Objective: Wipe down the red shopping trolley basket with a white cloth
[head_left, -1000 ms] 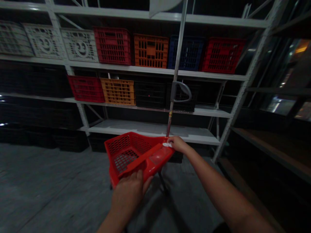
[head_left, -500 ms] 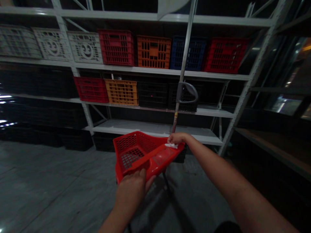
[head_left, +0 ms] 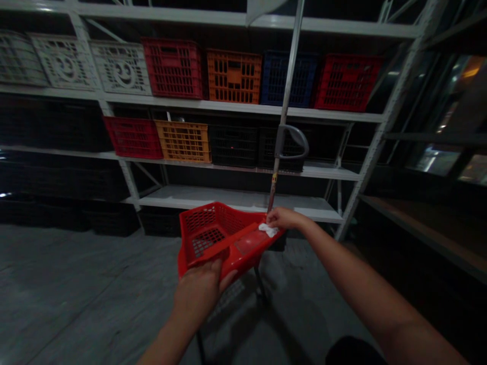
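Note:
A red plastic shopping cart (head_left: 228,256) with a perforated basket stands before me on dark legs. My left hand (head_left: 200,289) is closed round the near left end of its handle edge, thumb along the front. At the far right end, my right hand (head_left: 282,218) pinches a crumpled white cloth or tissue (head_left: 268,230) against the red plastic. Close behind that hand rises a metal pole (head_left: 287,91) bearing a grey loop-shaped handle (head_left: 292,142); its foot is hidden by the cart.
White metal shelving (head_left: 243,107) spans the back. It carries red crates (head_left: 173,68), an orange crate (head_left: 234,76), a blue crate (head_left: 289,78), white smiley crates (head_left: 124,68) and black crates (head_left: 234,146). Another shelf (head_left: 426,233) stands at right. Grey concrete floor (head_left: 76,299) lies left.
My right hand has lifted slightly off the plastic and shifted, and more of the white cloth shows. My left hand keeps its hold. The view has shifted slightly to the right.

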A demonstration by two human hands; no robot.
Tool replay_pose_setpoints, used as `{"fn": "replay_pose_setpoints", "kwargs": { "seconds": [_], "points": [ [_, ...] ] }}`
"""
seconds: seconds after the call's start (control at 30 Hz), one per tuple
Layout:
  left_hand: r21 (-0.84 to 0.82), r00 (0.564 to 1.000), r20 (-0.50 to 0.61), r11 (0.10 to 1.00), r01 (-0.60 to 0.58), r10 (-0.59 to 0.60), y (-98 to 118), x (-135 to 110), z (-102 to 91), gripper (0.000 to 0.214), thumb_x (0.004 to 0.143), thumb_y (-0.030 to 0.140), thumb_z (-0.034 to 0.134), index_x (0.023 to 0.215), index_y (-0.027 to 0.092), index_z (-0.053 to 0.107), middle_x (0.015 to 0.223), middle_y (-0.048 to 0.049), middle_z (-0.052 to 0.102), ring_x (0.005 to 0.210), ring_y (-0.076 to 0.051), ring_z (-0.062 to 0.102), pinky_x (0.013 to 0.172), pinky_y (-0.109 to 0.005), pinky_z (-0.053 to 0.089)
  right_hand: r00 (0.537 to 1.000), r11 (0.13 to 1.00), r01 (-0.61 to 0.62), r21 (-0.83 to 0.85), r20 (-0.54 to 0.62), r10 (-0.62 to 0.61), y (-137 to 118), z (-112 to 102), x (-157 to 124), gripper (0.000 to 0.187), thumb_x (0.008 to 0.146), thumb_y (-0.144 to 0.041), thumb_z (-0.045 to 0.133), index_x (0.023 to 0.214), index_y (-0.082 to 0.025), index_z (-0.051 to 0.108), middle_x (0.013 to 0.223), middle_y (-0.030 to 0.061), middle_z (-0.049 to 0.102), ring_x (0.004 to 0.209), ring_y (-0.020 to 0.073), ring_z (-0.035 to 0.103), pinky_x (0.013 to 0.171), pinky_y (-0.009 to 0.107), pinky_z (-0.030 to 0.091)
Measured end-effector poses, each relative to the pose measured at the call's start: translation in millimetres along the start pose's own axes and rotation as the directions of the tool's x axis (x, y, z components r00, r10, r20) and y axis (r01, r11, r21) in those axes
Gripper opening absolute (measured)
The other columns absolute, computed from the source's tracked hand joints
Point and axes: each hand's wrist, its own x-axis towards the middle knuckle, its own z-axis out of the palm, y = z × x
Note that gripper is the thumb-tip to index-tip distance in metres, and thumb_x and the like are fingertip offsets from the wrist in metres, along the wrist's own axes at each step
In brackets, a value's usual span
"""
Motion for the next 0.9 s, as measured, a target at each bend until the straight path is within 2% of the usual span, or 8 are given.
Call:
{"fn": "replay_pose_setpoints", "kwargs": {
  "seconds": [0.23,0.4,0.6,0.67,0.73,0.77,0.83,0.9],
  "points": [
    [0.059,1.000,-0.019,0.998,-0.018,0.019,6,3,-1.0,0.052,0.081,0.055,0.030,0.114,0.023,0.053,0.086,-0.0122,0.067,0.079,-0.025,0.061,0.069,-0.034,0.044,0.961,0.994,-0.097,-0.055,0.254,0.108,2,1,26,0.014,0.063,-0.005,0.050,0.065,-0.012,0.063,0.054,-0.0040,0.055,0.050,0.0073,0.043,0.050,0.017,0.032],
    [0.058,1.000,-0.003,0.998,-0.012,0.013,-1,3,1.1,0.050,0.080,0.055,0.032,0.113,0.025,0.054,0.089,-0.0110,0.066,0.080,-0.026,0.061,0.069,-0.034,0.044,0.973,0.996,-0.084,0.029,0.217,0.075,7,-8,18,0.016,0.067,-0.010,0.050,0.078,-0.012,0.062,0.060,-0.0043,0.056,0.053,0.0067,0.046,0.053,0.015,0.035],
    [0.065,0.999,-0.022,0.998,-0.025,0.027,2,5,-2.0,0.051,0.081,0.055,0.030,0.114,0.024,0.054,0.085,-0.0120,0.067,0.078,-0.026,0.061,0.069,-0.034,0.044,0.984,0.986,-0.104,-0.132,0.133,0.122,-4,9,20,0.014,0.065,-0.007,0.052,0.068,-0.012,0.065,0.059,-0.0023,0.060,0.053,0.0097,0.049,0.050,0.018,0.032],
    [0.078,0.999,-0.025,0.997,-0.022,0.024,2,6,-1.3,0.051,0.081,0.055,0.031,0.112,0.023,0.055,0.085,-0.0120,0.067,0.078,-0.025,0.061,0.069,-0.034,0.044,0.990,0.982,-0.126,-0.142,0.051,0.135,-7,16,15,0.014,0.069,-0.009,0.052,0.072,-0.012,0.065,0.066,0.0003,0.063,0.059,0.0115,0.051,0.053,0.019,0.033],
    [0.101,0.999,-0.028,0.995,-0.021,0.024,-1,6,1.2,0.051,0.080,0.056,0.031,0.110,0.023,0.057,0.085,-0.0117,0.067,0.077,-0.025,0.062,0.068,-0.033,0.044,0.978,0.976,-0.158,-0.148,-0.160,0.134,-10,28,4,0.016,0.074,-0.013,0.049,0.077,-0.013,0.064,0.074,0.0033,0.064,0.066,0.0133,0.053,0.058,0.020,0.035],
    [0.111,0.999,-0.033,0.994,-0.025,0.029,-4,6,3.0,0.051,0.080,0.056,0.031,0.109,0.023,0.057,0.086,-0.0115,0.067,0.076,-0.025,0.062,0.067,-0.033,0.044,0.947,0.975,-0.168,-0.146,-0.300,0.118,-13,38,-3,0.017,0.077,-0.014,0.047,0.079,-0.014,0.064,0.076,0.0043,0.064,0.069,0.0141,0.053,0.061,0.021,0.036],
    [0.120,0.997,-0.046,0.991,-0.053,0.059,-10,6,6.7,0.052,0.080,0.056,0.031,0.109,0.022,0.057,0.087,-0.0111,0.068,0.076,-0.025,0.062,0.066,-0.033,0.044,0.830,0.980,-0.139,-0.146,-0.557,0.035,-20,61,-20,0.018,0.081,-0.015,0.045,0.081,-0.015,0.063,0.079,0.0055,0.063,0.074,0.0157,0.053,0.067,0.024,0.037],
    [0.127,0.993,-0.070,0.988,-0.087,0.097,-16,6,9.9,0.052,0.080,0.057,0.031,0.107,0.022,0.058,0.088,-0.0105,0.068,0.076,-0.024,0.062,0.066,-0.032,0.045,0.708,0.984,-0.055,-0.170,-0.702,-0.082,-28,88,-36,0.018,0.081,-0.014,0.045,0.084,-0.017,0.063,0.083,0.0063,0.062,0.081,0.0173,0.051,0.074,0.027,0.038]
  ]
}}
